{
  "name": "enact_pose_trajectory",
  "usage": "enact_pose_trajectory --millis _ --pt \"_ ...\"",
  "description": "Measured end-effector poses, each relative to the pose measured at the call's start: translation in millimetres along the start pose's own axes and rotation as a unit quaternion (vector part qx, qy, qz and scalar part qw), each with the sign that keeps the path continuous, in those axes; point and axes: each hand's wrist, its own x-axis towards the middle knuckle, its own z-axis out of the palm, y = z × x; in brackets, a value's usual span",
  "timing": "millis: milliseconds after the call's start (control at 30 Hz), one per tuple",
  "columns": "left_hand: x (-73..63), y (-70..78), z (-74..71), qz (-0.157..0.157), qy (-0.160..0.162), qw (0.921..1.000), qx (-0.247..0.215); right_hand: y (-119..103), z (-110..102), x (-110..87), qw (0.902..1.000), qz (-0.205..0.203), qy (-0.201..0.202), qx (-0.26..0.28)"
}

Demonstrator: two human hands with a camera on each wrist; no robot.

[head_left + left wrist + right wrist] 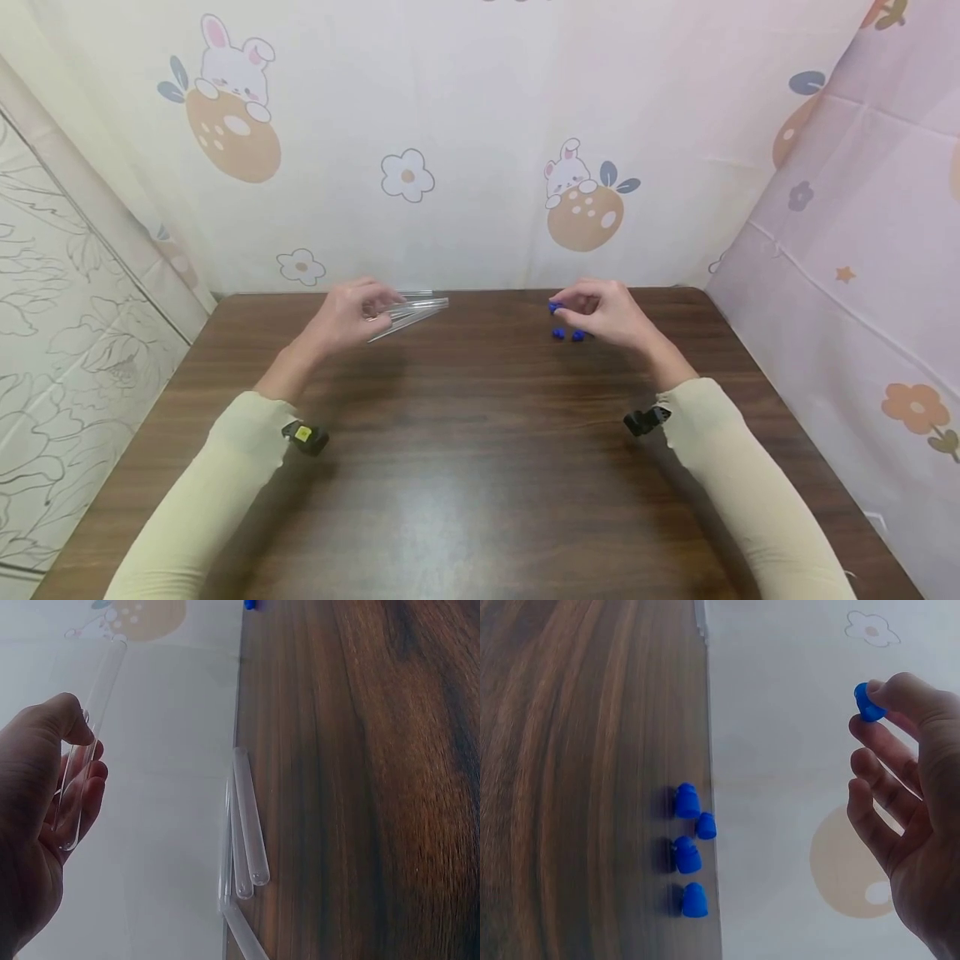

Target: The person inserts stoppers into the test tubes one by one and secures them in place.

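Observation:
My left hand (352,315) grips a clear glass test tube (105,686) between thumb and fingers, its rounded end near the palm and its other end pointing away. Below it, several more test tubes (251,817) lie in a loose bunch at the table's back edge. On the other side, my right hand (603,310) pinches a small blue stopper (868,703) between thumb and index finger, the other fingers loosely bent. Several similar blue stoppers (694,900) sit on the table beneath that hand, close to the back edge.
The dark wood-grain table (450,442) meets a pale curtain (480,125) with rabbit and flower prints along its back edge. Another printed curtain (885,275) hangs at the right. A white panel with line-drawn flowers (82,350) stands at the left.

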Motion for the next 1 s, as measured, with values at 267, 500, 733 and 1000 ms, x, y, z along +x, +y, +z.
enact_pose_trajectory --millis 267,500,733,1000 --pt "3.0 6.2 4.8 0.006 -0.004 0.9999 -0.011 -5 7 4.7 0.9996 -0.019 0.0 0.02" --pt "3.1 7.9 8.8 0.008 -0.004 0.9999 -0.007 -10 12 7.9 0.9994 -0.024 0.002 0.027" --pt "7.9 12.3 14.1 0.003 -0.011 0.9999 -0.01 -15 16 13.3 0.999 -0.028 0.0 0.035" --pt "11.5 19.9 18.5 0.003 -0.017 0.9997 -0.019 -20 22 21.0 0.9978 -0.045 0.0 0.049"
